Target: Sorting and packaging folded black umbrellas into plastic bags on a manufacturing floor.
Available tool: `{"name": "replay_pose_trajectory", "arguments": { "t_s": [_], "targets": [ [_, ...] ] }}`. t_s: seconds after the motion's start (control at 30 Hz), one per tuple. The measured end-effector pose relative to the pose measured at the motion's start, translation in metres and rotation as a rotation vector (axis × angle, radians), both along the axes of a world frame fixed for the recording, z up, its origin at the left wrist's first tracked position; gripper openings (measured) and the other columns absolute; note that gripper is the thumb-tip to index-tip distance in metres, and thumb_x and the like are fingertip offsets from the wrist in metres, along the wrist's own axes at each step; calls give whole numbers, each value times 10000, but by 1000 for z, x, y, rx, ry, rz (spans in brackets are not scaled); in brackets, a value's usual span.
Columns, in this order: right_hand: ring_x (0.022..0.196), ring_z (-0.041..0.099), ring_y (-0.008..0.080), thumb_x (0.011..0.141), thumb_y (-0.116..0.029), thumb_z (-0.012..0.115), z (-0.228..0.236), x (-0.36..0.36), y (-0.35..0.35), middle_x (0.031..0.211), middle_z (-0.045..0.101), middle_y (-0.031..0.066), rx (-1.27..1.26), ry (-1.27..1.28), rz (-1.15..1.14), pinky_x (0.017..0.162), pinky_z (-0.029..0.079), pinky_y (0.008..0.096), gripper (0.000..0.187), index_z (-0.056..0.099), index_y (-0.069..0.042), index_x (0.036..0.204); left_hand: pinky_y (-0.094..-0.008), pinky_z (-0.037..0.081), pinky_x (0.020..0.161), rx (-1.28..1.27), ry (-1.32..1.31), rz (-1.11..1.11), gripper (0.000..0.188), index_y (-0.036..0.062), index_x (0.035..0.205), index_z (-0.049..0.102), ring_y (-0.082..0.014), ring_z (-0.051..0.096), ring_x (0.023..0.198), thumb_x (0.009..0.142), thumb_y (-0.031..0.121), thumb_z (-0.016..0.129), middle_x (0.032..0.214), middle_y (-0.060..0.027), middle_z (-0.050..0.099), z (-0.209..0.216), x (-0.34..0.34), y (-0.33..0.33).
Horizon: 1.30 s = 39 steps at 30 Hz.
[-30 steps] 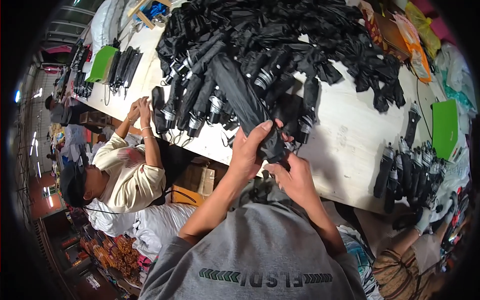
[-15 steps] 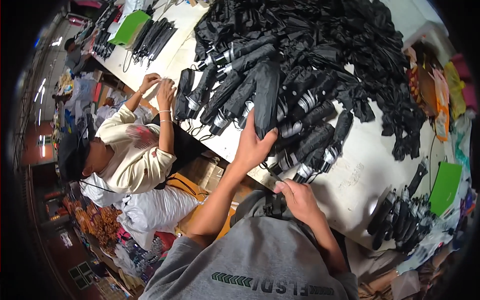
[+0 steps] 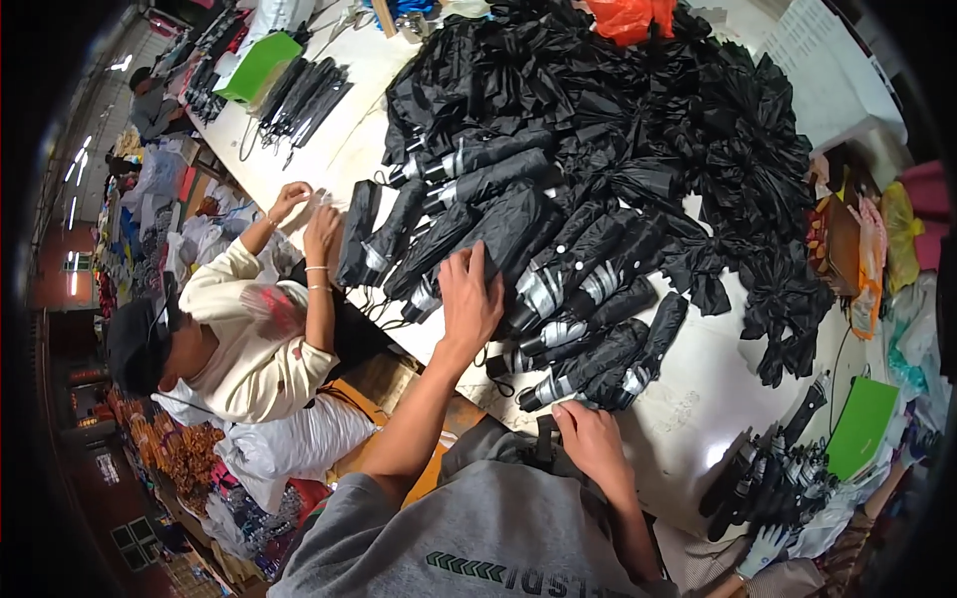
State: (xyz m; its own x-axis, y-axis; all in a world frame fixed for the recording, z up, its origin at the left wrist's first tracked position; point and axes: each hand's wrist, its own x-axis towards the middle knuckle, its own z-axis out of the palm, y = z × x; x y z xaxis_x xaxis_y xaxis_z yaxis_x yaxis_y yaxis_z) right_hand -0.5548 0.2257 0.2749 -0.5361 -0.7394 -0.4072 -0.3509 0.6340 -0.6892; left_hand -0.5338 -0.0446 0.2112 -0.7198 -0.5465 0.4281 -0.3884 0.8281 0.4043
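A folded black umbrella [image 3: 510, 227] lies on a row of similar folded umbrellas [image 3: 598, 289] with silver bands and wrist loops. My left hand [image 3: 469, 299] is closed around its near end, fingers on top and thumb on the right side. My right hand [image 3: 592, 439] hangs at the table's near edge, just below the ends of the lowest umbrellas. Its fingers are loosely bent and slightly apart, with no object visible in them.
Loose black umbrella fabric [image 3: 638, 140] heaps across the white table [image 3: 688, 399]. A co-worker [image 3: 239, 319] at left handles something small and clear. Green boxes [image 3: 862, 429] and more folded umbrellas [image 3: 768, 478] stand right; a gloved hand [image 3: 766, 548] is beside them. An orange bag [image 3: 633, 18] lies far back.
The umbrella that I held up between both hands now rests on the others. My left hand has moved left and down with it; my right hand has let go of its strap end.
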Motion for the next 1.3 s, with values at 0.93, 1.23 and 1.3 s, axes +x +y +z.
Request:
{"name": "replay_pose_trajectory", "arguments": {
  "t_s": [0.93,1.23,1.3],
  "targets": [
    [740,660,418,1007,-253,537,-7,-65,18,835,736,171,47,-107,-353,726,501,460,267,695,-50,1079,-354,518,760,473,-88,-531,322,-42,1101,684,-281,635,837,809,-39,546,1036,-159,716,20,-272,-14],
    [720,659,422,995,-253,549,-9,-77,43,816,731,158,101,-203,-418,688,491,478,250,696,-60,1053,-443,485,934,-23,22,-396,518,-18,1263,574,-405,557,1051,746,-38,574,1235,-175,628,-33,-319,-38],
    [719,655,427,987,-240,559,-11,-76,43,812,728,161,22,-187,-420,679,490,476,236,693,-52,1038,-450,481,939,-120,31,-417,547,-16,1286,555,-405,549,1064,741,-23,593,1271,-173,618,-43,-337,-81]
  ]
}}
